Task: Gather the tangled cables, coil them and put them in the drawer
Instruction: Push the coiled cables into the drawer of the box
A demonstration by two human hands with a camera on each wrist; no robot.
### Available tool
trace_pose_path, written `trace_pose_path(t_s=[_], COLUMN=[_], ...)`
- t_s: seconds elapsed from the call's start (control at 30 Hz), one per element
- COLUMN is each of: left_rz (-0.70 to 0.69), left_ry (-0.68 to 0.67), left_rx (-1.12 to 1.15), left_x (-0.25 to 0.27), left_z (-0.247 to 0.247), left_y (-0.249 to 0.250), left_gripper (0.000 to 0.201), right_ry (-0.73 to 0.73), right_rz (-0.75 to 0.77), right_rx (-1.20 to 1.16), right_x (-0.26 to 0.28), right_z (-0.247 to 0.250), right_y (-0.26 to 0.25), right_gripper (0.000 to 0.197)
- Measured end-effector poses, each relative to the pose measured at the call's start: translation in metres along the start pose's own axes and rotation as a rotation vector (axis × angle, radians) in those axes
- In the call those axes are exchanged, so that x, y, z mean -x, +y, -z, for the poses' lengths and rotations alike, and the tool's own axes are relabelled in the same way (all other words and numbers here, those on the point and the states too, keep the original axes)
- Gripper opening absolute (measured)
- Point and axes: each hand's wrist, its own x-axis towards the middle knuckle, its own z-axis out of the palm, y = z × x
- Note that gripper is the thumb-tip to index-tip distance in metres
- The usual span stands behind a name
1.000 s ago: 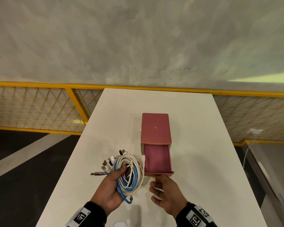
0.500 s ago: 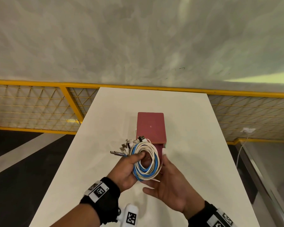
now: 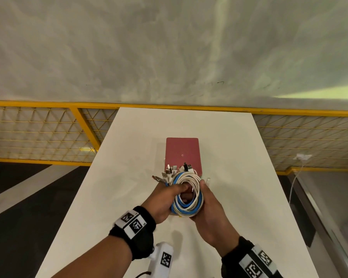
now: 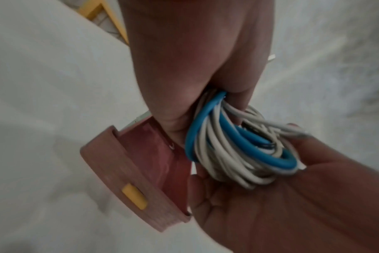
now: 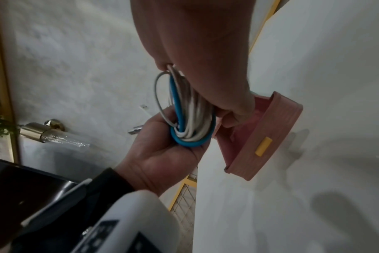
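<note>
A coil of white and blue cables [image 3: 191, 178] with several plugs sticking out at its far left hangs over the pulled-out drawer of the small red box [image 3: 182, 153] on the white table [image 3: 239, 177]. My left hand [image 3: 165, 199] grips the coil from the left, thumb through the loop. From the right, my right hand [image 3: 211, 213] cups it, fingers curled under the strands. In the left wrist view the coil [image 4: 227, 154] lies just above the drawer [image 4: 141, 171], whose front carries a yellow handle [image 4: 134, 196]. The right wrist view shows the coil [image 5: 193, 119] beside the drawer [image 5: 268, 137].
A yellow mesh fence [image 3: 48, 133] runs behind the table below a grey wall. A white socket with a cord [image 3: 301, 157] sits on the fence at the right. A brass door handle [image 5: 41, 131] shows in the right wrist view.
My left hand carried the coil from the table's left side forward and over the drawer. My right hand left the drawer front and closed in on the coil's right side.
</note>
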Motion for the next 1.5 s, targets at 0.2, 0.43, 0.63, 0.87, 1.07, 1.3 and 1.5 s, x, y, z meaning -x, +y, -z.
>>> trace_pose_path(t_s=[0.2,0.43,0.63,0.87,1.07,1.3,1.5], left_rz=[0.072,-0.131,-0.136,-0.324,-0.429,-0.515,-0.906], left_ry=[-0.134,-0.007,0.119,0.358,0.345,0.087,0.007], left_rx=[-0.319,-0.653,-0.859,-1.004,-0.966,-1.255,-1.449], left_x=[-0.005,-0.024,-0.048,-0.049,-0.055,-0.041,-0.024], left_z=[0.007,0.015,0.028,0.034,0.032,0.040,0.034], left_y=[0.001,0.008,-0.015,-0.028,-0.033,-0.055,-0.080], left_gripper=[0.014,0.011,0.018,0.016,0.019,0.065,0.065], right_ry=[0.155,0.274,0.254,0.222,0.118,0.341,0.310], right_rz=[-0.004,-0.110,-0.084,0.026,0.054,0.122,0.133], right_rx=[0.397,0.652,1.059,1.481,1.586,1.337,1.306], right_x=[-0.019,-0.043,-0.039,-0.049,-0.051,-0.064,-0.061], right_z=[0.010,0.030,0.017,0.012,0.005,0.014,0.016], right_y=[0.001,0.001,-0.011,-0.006,-0.004,-0.001,-0.001], right_gripper=[0.034,0.040,0.035,0.039,0.038,0.022,0.017])
